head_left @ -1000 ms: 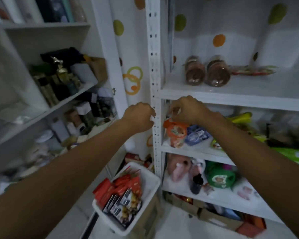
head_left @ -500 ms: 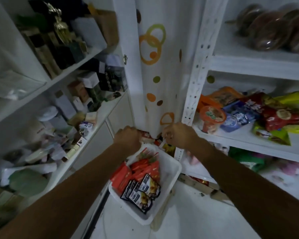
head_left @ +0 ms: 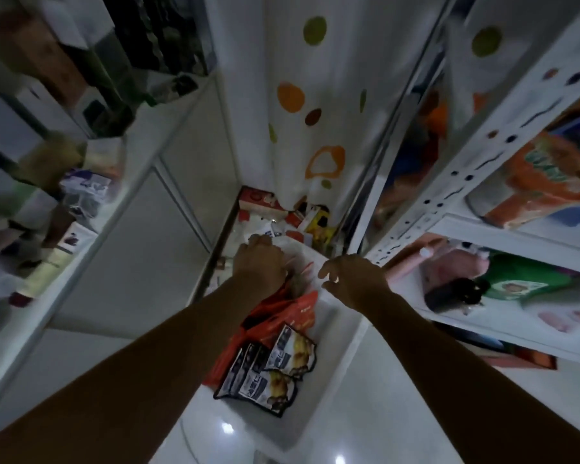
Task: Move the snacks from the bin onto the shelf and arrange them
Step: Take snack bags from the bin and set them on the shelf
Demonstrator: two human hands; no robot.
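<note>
Reaching: left hand (head_left: 260,262) is down at the far end of the bin (head_left: 337,356), centre of frame, knuckles up; fingers hidden among red packs (head_left: 282,316), so a grasp cannot be told.
Hovering: right hand (head_left: 352,279) above the bin's right rim, fingers loosely spread, holding nothing.
Snacks: red packs and black packs (head_left: 272,366) lie in the bin, black ones at its near end.
Right of frame: shelf (head_left: 516,234) beside the bin; orange cup (head_left: 543,182) on an upper board.
Top centre: dotted curtain (head_left: 315,95).
</note>
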